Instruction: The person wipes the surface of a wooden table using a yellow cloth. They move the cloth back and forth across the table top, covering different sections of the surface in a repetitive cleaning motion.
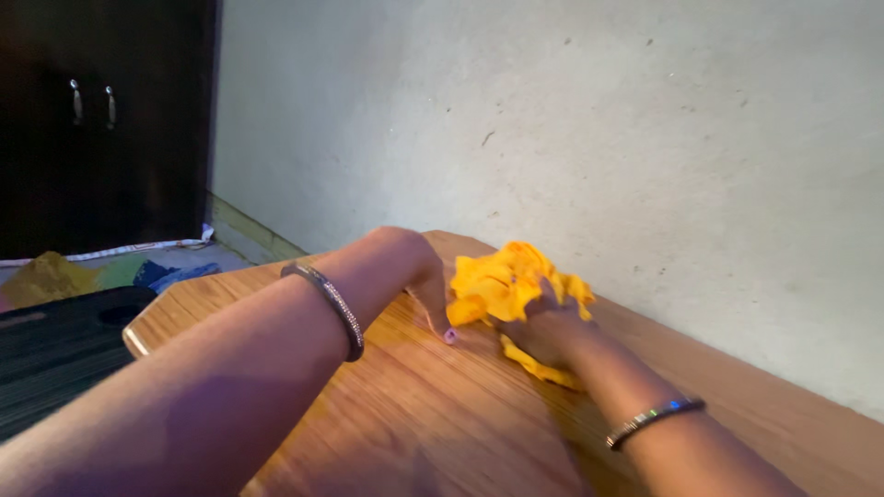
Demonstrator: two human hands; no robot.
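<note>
We had one view only, worn at our head, looking down and forward across the wooden surface [442,405] toward the wall [571,120], close above our forearms.

Both forearms reach forward from lower frame to centre, a bangle on each wrist; left hand [419,276] bent down, one fingertip lowest; right hand [543,327] with fingers curled closed, slightly blurred.

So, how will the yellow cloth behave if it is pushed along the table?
The yellow cloth is crumpled under the right hand, so it is probably floppy and light. On the smooth wooden table it would likely slide and bunch, not roll.
</note>
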